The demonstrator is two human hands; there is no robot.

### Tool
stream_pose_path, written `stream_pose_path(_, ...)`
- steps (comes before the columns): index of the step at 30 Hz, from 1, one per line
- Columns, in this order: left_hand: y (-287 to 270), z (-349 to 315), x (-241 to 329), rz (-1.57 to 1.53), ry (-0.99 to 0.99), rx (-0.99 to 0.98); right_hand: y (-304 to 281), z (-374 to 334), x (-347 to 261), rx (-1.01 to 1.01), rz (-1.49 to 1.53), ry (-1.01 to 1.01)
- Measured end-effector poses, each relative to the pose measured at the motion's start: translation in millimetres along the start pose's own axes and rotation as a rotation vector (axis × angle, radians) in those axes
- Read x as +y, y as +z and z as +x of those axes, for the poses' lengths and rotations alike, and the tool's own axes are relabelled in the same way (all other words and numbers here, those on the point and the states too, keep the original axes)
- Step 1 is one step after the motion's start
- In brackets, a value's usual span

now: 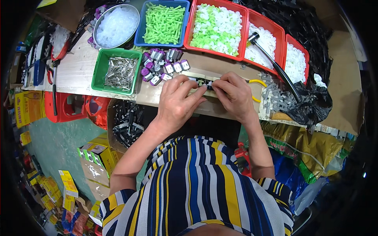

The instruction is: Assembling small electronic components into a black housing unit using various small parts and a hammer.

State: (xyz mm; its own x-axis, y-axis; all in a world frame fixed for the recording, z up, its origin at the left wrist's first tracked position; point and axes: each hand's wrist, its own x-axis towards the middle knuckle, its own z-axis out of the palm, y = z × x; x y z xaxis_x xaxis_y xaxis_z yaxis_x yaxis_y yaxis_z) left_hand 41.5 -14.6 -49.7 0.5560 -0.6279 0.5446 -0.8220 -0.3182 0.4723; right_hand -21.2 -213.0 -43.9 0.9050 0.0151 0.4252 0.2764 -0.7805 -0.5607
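Both of my hands meet at the near edge of the worktable, over a cream-coloured block [190, 74]. A small black assembly [202, 82] with pale green and white bits lies between my fingertips. My left hand [176, 103] pinches its left side with thumb and forefinger. From the other side, the fingers of my right hand [235, 95] close together at its right end; what they grip is mostly hidden behind them. Just right of that hand lies a tool with yellow handles [256, 83], partly covered. Several grey-and-purple motor-like units [163, 65] sit beyond my left hand.
A green bin of metal pins [95, 80] stands left. Along the back are a metal bowl of clear pieces [117, 26], a blue bin of green parts [138, 37] and red bins [216, 55]. A black-handled hammer [277, 67] leans across one; grey pieces [275, 98] lie right.
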Motion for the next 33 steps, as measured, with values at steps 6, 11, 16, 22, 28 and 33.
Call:
stream_pose_path(6,9,-4,-3,0.078,0.104,-0.027,-6,5,-2,-0.100,-0.022,0.004)
stream_pose_path(11,13,-3,-3,0.153,0.135,-0.074,-10,11,1,-0.172,0.069,0.051)
stream_pose_path(16,16,-5,-5,0.149,0.143,-0.083,-10,11,1,-0.154,0.156,0.098)
stream_pose_path(22,15,-4,-5,0.157,0.154,-0.085,-4,4,1,-0.133,-0.035,-0.013)
stream_pose_path(28,17,-7,-8,0.269,0.238,-0.074,-13,4,-16,-0.283,-0.336,-0.146)
stream_pose_path(33,18,-9,-16,0.344,0.306,-0.081,-13,2,-13,-0.326,-0.373,-0.158)
